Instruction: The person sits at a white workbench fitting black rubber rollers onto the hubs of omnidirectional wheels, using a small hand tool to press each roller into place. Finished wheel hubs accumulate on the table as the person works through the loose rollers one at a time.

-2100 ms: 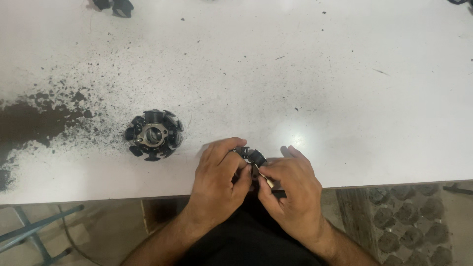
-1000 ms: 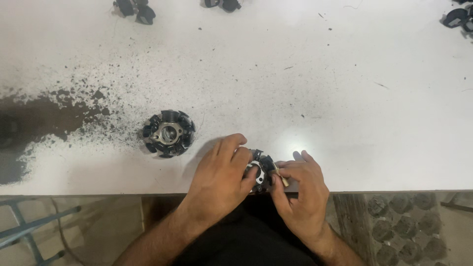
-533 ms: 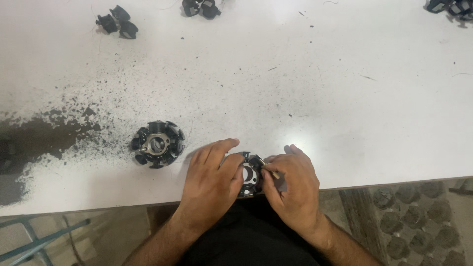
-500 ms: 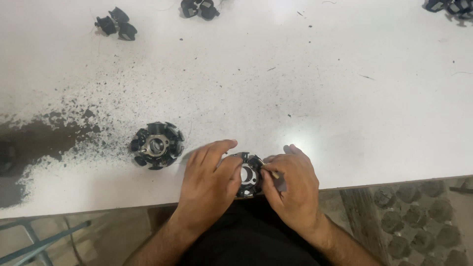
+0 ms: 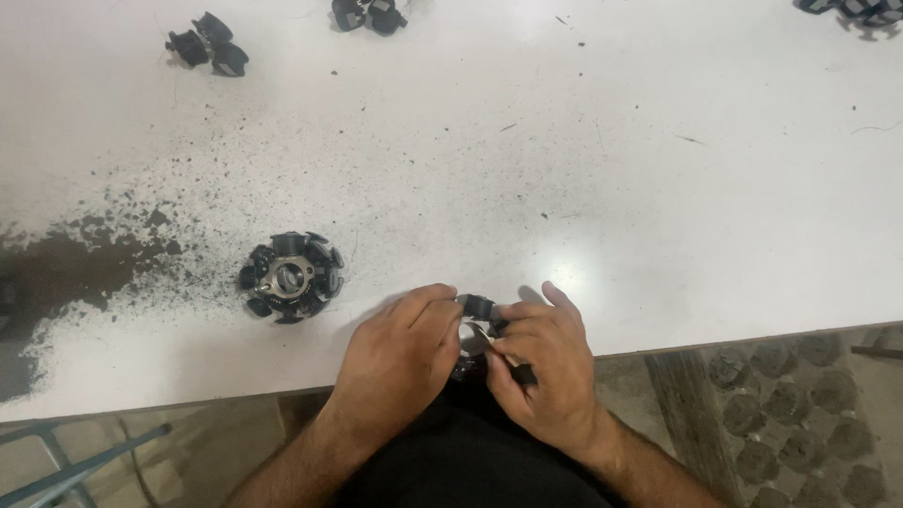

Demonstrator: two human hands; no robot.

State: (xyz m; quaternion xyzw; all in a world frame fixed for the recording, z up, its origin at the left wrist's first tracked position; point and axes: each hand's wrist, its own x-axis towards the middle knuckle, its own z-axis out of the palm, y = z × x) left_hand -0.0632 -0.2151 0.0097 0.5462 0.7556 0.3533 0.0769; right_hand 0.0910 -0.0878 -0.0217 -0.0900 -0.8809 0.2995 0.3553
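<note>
My left hand [image 5: 400,353] and my right hand [image 5: 546,372] close together around a small black round part [image 5: 478,309] with metal in its middle, held at the near edge of the white table [image 5: 564,169]. Most of that part is hidden by my fingers. A thin dark tool [image 5: 513,362] lies under my right fingers against the part. A second black ring-shaped part [image 5: 290,276] with several black blocks around a metal hub lies flat on the table, to the left of my left hand.
Dark dust and grime [image 5: 66,273] spread over the table's left side. More small black parts lie at the far left [image 5: 207,45], far middle [image 5: 369,14] and far right corner [image 5: 861,9]. A patterned floor [image 5: 790,414] shows on the right.
My hands keep working on the held part at the table's edge, turning it slightly between the fingers. The view has shifted, so the parts at the far edge show more.
</note>
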